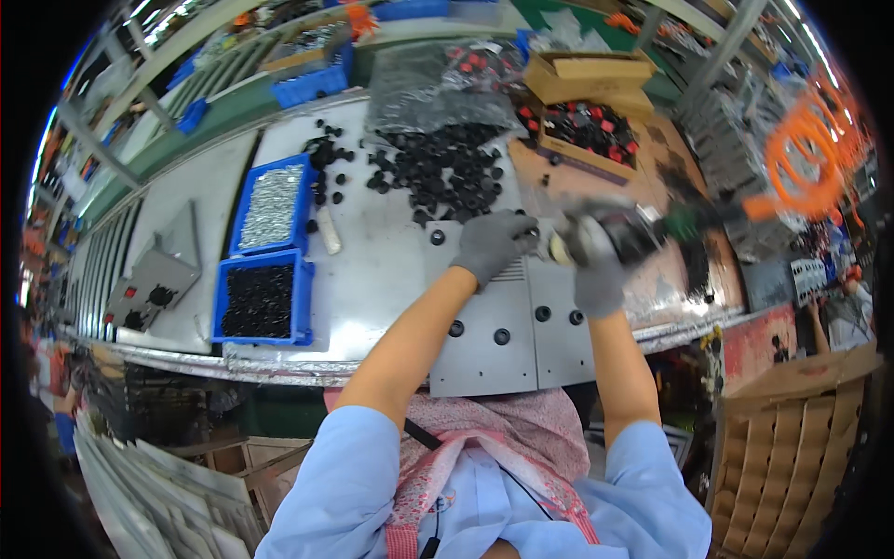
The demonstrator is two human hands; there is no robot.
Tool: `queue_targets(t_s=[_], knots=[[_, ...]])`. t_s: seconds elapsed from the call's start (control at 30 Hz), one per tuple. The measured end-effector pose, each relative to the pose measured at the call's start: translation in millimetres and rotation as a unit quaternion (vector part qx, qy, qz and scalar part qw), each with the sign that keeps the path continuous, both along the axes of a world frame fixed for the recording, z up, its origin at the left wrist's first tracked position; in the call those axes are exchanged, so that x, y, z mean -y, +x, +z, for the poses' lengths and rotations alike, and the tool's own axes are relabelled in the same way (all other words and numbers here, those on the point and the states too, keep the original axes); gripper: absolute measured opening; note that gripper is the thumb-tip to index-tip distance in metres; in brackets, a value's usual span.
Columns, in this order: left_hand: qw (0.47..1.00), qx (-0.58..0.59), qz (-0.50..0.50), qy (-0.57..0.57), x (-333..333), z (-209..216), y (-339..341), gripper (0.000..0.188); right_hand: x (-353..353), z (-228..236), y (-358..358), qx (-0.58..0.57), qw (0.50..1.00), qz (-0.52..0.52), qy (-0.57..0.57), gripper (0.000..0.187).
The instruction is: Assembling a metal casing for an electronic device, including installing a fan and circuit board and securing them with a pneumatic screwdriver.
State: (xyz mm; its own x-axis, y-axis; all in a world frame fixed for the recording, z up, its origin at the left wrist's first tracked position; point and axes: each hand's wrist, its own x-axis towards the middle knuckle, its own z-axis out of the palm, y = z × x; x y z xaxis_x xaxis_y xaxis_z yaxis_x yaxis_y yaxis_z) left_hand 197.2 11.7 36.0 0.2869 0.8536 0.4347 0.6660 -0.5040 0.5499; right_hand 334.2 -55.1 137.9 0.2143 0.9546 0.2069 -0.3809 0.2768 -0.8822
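Note:
My right hand (599, 278), in a grey glove, grips an air screwdriver (635, 235) smeared by motion. Its front end points left toward my left hand (492, 244), also gloved. The left fingers are bent together over the far part of a grey metal panel (480, 354); what they pinch, if anything, is hidden. A second grey panel (561, 349) lies against it on the right. Black round feet (502, 336) sit on both panels. Beyond the left hand spreads a pile of loose black feet (442, 172).
Blue bins hold silver screws (274, 207) and black screws (256, 300) at left. A bent metal part (163, 270) stands farther left. A carton (585, 154) of black and red parts sits far right. An orange coiled hose (801, 154) hangs right; a plastic bag (419, 88) lies behind.

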Motion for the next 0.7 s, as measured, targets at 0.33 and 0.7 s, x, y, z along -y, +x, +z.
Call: queue_targets(t_s=[0.33, 0.7], knots=[[0.554, 0.750, -0.049, -0.358, 2, 3, -21, 0.022, 114, 49, 26, 0.094, 0.957, 0.027, 0.273, 0.037], [0.540, 0.641, -0.076, -0.540, 108, 43, -9, 0.023, 137, 52, 23, -0.005, 0.969, 0.026, 0.244, 0.038]])
